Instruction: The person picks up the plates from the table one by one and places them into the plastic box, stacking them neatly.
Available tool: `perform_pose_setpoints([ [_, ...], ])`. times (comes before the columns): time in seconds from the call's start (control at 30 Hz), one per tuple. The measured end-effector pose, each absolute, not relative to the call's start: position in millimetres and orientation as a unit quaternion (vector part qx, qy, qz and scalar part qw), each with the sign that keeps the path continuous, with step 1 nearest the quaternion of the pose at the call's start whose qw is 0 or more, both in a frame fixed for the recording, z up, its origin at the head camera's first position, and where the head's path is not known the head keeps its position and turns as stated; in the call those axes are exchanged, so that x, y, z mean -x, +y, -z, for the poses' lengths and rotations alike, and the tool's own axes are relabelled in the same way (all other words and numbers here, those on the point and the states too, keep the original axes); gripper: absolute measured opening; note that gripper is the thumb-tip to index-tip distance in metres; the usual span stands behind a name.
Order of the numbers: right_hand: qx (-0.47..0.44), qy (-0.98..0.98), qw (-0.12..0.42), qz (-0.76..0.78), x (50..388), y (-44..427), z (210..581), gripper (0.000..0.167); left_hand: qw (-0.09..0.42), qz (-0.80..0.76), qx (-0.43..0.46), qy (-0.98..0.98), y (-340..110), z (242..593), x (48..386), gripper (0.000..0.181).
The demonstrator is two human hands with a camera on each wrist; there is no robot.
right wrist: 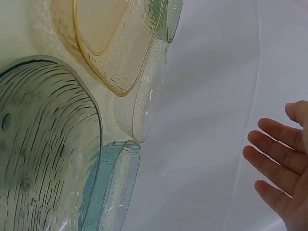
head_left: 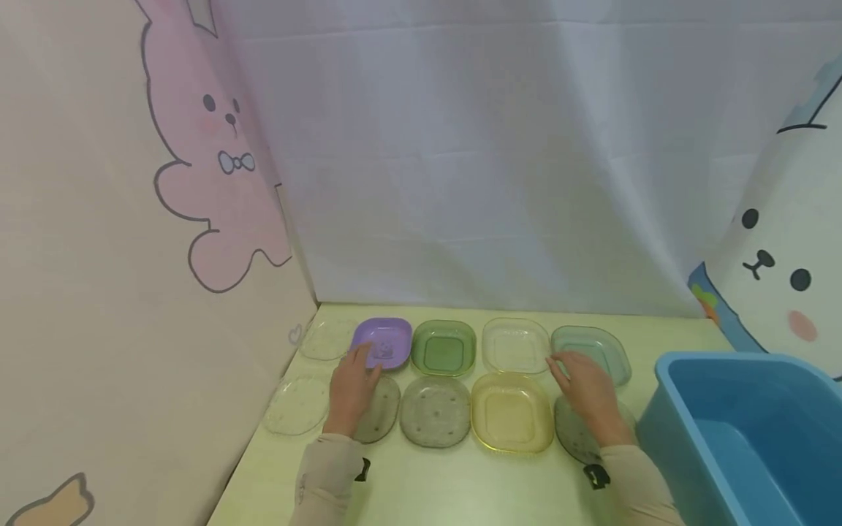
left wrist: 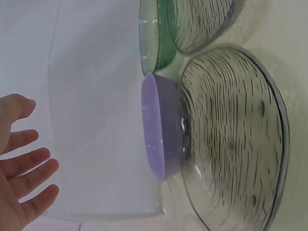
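My left hand [head_left: 351, 387] hovers above a grey ribbed plate [head_left: 381, 413], its fingertips near the purple square plate [head_left: 395, 336]. In the left wrist view that hand's fingers are spread and hold nothing. Over another grey ribbed plate [head_left: 572, 435] and the pale teal plate [head_left: 605, 347] is my right hand [head_left: 585, 391], which partly hides both. The right wrist view shows its fingers loosely extended, with nothing in them. Between the hands lie a green plate [head_left: 444, 347], a clear plate [head_left: 515, 343], a middle grey plate [head_left: 435, 413] and a yellow plate [head_left: 513, 413].
Two clear plates, one at the back [head_left: 327, 340] and one nearer [head_left: 296, 405], lie by the table's left edge. A large blue tub [head_left: 684, 438] stands at the right. White cloth [head_left: 460, 183] hangs behind the pale table [head_left: 447, 489], and printed cloth borders both sides.
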State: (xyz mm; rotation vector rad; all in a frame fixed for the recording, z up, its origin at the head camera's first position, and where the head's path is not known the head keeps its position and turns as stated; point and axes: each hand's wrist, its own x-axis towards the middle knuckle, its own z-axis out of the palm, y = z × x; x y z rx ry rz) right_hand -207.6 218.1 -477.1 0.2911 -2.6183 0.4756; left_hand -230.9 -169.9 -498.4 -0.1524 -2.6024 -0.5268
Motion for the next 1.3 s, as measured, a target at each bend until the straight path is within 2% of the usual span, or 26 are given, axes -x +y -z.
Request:
perform_pose_setpoints([
  [0.17, -0.105, -0.945, 0.255, -0.175, 206, 220, 479, 0.018, 0.219, 0.234, 0.008, -0.947, -196, 501, 219, 0.04],
  [0.3, -0.113, -0.936, 0.288, -0.17, 205, 221, 484, 0.017, 0.208, 0.255, -0.033, -0.944, -219, 510, 210, 0.027],
  [0.47, -0.11, -0.93, 0.307, -0.167, 204, 222, 489, 0.015, 0.124, 0.277, -0.112, -0.946, -255, 522, 194, 0.025],
  [0.6, -0.089, -0.937, 0.291, -0.174, 201, 223, 491, 0.017, 0.059, 0.276, -0.195, -0.939, -281, 529, 176, 0.03],
  [0.73, -0.067, -0.946, 0.255, -0.188, 199, 222, 491, 0.023, -0.009, 0.268, -0.278, -0.922, -295, 538, 164, 0.045],
  [0.87, -0.056, -0.95, 0.229, -0.203, 197, 222, 492, 0.031, -0.053, 0.26, -0.339, -0.903, -301, 550, 160, 0.058],
  [1.0, -0.047, -0.95, 0.228, -0.208, 195, 224, 495, 0.035, -0.058, 0.263, -0.363, -0.892, -303, 559, 158, 0.067],
  [1.13, -0.035, -0.951, 0.221, -0.215, 192, 225, 496, 0.034, -0.048, 0.274, -0.372, -0.885, -303, 562, 161, 0.068],
  [1.3, -0.024, -0.945, 0.237, -0.222, 189, 226, 500, 0.023, -0.054, 0.285, -0.387, -0.875, -300, 565, 167, 0.064],
])
